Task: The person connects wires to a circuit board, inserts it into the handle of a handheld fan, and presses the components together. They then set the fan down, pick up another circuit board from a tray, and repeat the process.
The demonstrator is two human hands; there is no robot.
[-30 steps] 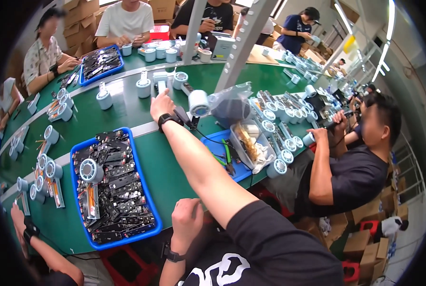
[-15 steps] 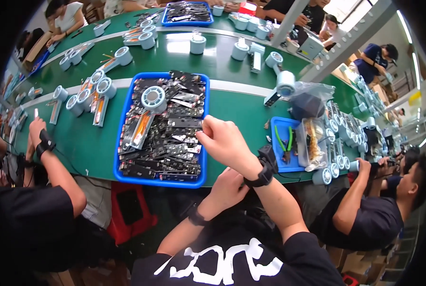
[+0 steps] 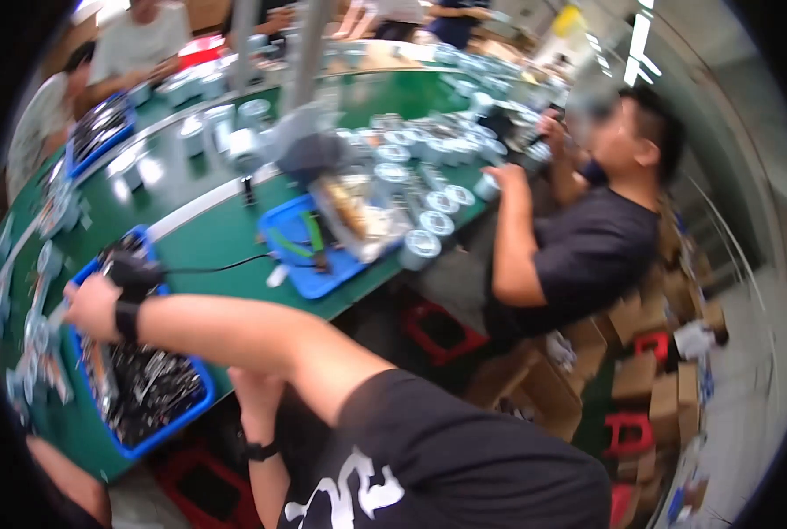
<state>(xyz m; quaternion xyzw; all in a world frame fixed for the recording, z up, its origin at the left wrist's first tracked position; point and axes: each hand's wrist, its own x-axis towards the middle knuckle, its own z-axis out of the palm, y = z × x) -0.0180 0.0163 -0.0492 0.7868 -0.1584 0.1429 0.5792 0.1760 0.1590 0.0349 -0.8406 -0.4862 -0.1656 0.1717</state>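
My right arm stretches leftward across the view. Its hand [image 3: 94,307], wearing a black wrist strap, is over the far left side of a blue tray [image 3: 205,398]. Motion smears its fingers, so its grip cannot be made out. Dark circuit boards [image 3: 151,383] fill the tray. Part of a pale strip-shaped piece [image 3: 103,375] lies on them below that hand. My left hand [image 3: 257,395] is lower, beside the tray's near right side. My right forearm partly covers it, and its fingers do not show clearly.
Pale-blue round-headed parts [image 3: 45,260] lie left of the tray. A smaller blue tray [image 3: 323,280] holds green-handled pliers [image 3: 310,238], beside a clear bin. Several round parts [image 3: 422,247] line the table edge near a co-worker [image 3: 579,238]. Red stools and cardboard boxes [image 3: 636,379] stand on the floor.
The view has swung right, bringing the co-worker and boxes closer to the middle. My right hand has gone from the tray's right side to its far left side. My left hand stays near the tray.
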